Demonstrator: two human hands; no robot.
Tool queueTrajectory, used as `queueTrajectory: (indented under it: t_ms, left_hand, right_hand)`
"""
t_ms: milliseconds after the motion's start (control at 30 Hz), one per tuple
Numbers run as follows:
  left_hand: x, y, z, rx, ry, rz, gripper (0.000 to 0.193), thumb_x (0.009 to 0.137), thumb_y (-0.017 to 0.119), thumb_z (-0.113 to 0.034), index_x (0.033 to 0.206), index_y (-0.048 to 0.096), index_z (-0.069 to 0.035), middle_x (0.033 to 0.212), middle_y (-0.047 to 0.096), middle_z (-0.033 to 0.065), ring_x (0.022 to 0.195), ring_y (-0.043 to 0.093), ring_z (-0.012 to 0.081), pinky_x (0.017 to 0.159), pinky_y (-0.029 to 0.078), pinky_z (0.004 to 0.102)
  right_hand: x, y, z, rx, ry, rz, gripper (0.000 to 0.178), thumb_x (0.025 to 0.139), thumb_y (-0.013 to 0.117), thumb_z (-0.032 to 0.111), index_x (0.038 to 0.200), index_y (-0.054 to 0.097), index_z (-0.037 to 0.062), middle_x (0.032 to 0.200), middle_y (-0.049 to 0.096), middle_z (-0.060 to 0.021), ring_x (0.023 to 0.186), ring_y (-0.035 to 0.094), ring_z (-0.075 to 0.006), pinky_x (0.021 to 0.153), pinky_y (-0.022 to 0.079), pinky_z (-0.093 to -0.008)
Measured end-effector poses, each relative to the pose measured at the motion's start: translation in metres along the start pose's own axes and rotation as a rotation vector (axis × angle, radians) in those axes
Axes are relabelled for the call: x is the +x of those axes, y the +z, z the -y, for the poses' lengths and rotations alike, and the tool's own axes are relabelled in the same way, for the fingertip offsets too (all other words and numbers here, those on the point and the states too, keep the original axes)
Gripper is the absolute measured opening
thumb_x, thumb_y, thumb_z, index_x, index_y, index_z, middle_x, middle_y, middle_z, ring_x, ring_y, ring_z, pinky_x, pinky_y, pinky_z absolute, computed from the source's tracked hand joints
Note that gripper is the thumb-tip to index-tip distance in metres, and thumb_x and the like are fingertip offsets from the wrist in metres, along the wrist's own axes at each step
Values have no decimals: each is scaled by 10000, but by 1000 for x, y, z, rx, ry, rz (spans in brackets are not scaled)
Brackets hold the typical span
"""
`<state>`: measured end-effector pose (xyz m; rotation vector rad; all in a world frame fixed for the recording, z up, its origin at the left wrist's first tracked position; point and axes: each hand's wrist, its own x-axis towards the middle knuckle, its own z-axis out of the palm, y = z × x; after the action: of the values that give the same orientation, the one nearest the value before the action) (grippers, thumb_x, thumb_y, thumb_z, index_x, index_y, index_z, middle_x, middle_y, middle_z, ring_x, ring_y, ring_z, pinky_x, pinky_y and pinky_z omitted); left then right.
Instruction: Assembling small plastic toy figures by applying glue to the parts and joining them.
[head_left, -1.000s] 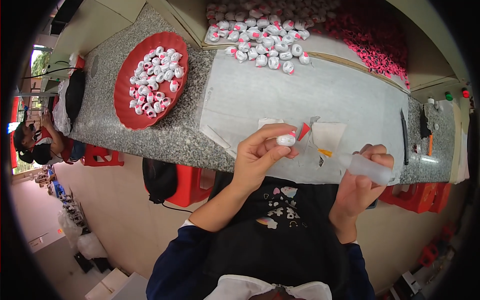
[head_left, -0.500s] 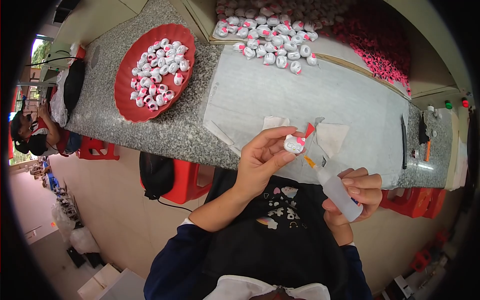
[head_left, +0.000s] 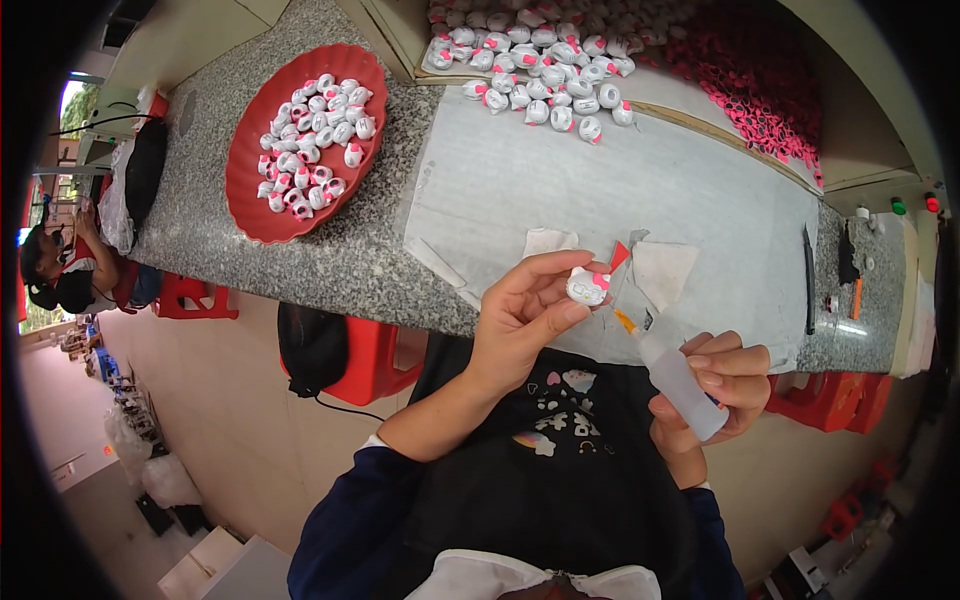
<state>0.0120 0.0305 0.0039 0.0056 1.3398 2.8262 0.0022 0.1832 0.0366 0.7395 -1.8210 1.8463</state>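
Compared with one second ago, the clear plastic bottle [head_left: 685, 392] has swung round so that its orange tip [head_left: 625, 322] points up and to the left, and the small white cat head [head_left: 586, 287] has turned to show its face and pink bow. Since half a second ago little has changed, except that the tip sits slightly farther from the head.

Clamped on the cat head, the left hand [head_left: 525, 320] pinches it between thumb and fingers above the near part of a white sheet [head_left: 490, 200]. The right hand [head_left: 722, 385] is closed around the bottle, which leans with its base toward the person; its tip is just beside the head's lower right, seemingly apart from it.

Beyond the hands, on the sheet, lie a red scrap [head_left: 620, 256], a pale paper scrap [head_left: 665, 275] and a smaller white scrap [head_left: 549, 241]. A thin black stick [head_left: 808, 285] lies by the sheet's right edge. To the left, a red scalloped bowl [head_left: 247, 190] stands on the speckled grey worktop [head_left: 400, 285], holding many similar white heads [head_left: 318, 125]. At the back, more white heads [head_left: 550, 75] are heaped beside a pile of pink pieces [head_left: 765, 115]. At far left, another person [head_left: 85, 265] sits by the worktop.
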Motion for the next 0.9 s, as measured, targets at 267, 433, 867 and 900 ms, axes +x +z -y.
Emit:
queueTrajectory:
  t_ms: [267, 433, 867, 900]
  left_hand:
    - [-1, 1, 1, 31, -18, 0, 355, 734, 520, 7, 1071, 410, 29, 1028, 487, 165, 930, 510, 204, 816, 417, 329]
    - [-1, 0, 3, 16, -21, 5, 355, 728, 512, 39, 1069, 413, 32, 1033, 487, 167, 935, 508, 197, 820, 410, 316]
    - [2, -3, 2, 411, 201, 73, 325, 705, 510, 74, 1026, 469, 45, 1026, 471, 142, 946, 452, 180, 812, 353, 285]
    - [3, -4, 2, 423, 206, 69, 328, 707, 505, 76, 1030, 467, 43, 1030, 469, 143, 949, 451, 181, 810, 353, 285]
  right_hand:
    - [0, 0, -2, -6, -48, 28, 376, 584, 727, 154, 805, 433, 77, 767, 436, -43, 555, 410, -109, 458, 364, -202]
    - [-1, 1, -2, 16, -43, 31, 374, 583, 724, 143, 809, 434, 72, 766, 436, -45, 551, 413, -111, 458, 376, -204]
    - [1, -1, -1, 19, 5, 110, 381, 570, 728, 123, 808, 434, 71, 764, 436, -46, 559, 425, -117, 481, 394, -215]
    - [1, -2, -1, 18, 6, 110, 381, 570, 728, 123, 808, 434, 71, 764, 436, -46, 559, 425, -117, 481, 394, -215]
